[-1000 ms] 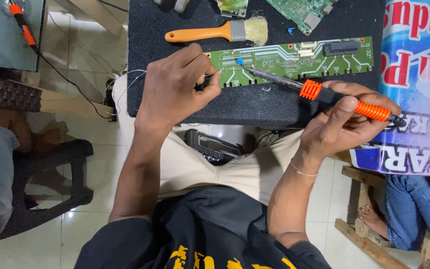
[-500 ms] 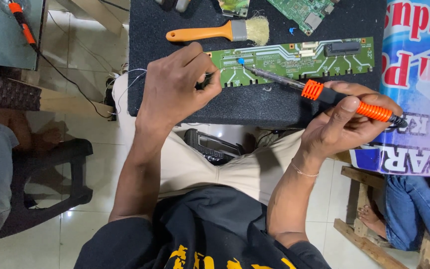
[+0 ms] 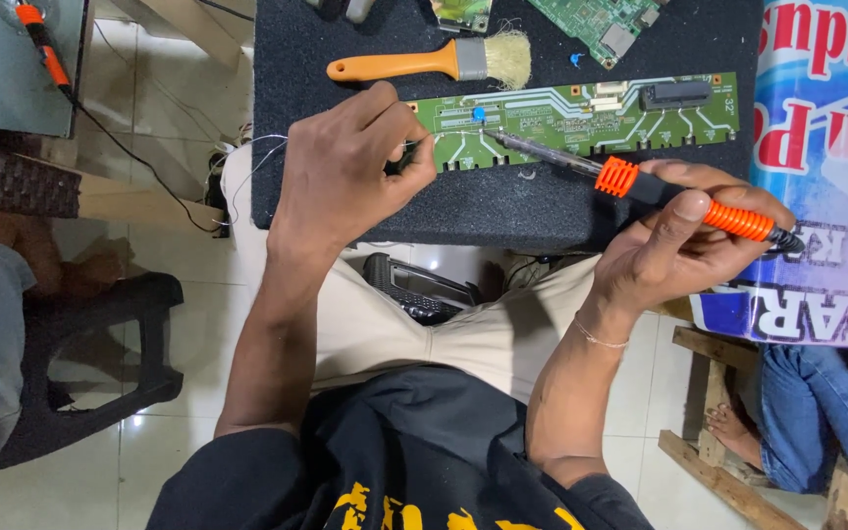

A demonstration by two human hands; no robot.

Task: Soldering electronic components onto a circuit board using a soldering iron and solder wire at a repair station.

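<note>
Starting at the far left of the frame, there's a second orange-handled tool [image 3: 39, 44] lying on a grey surface in the upper left corner, with a dark cable running off it, and below that a black plastic chair [image 3: 100, 363] on the tiled floor. Moving in, the left hand [image 3: 345, 167] sits on the edge of a dark mat [image 3: 503, 211], fingers curled in and pinched on a thin silvery wire [image 3: 247, 162] right at the left end of the long green circuit board [image 3: 581, 116]. Above that hand there's a brush with an orange handle [image 3: 424, 62] lying flat on the mat, and another green board [image 3: 596, 20] peeking in at the top edge. Right of centre, the right hand [image 3: 684, 236] is wrapped round the orange ribbed grip of a soldering iron [image 3: 640, 182], held pen style, its metal tip resting on the long board near a small blue part. Far right is a blue and red printed banner [image 3: 817, 147], with someone's jeans-clad leg [image 3: 826, 412] below it
</note>
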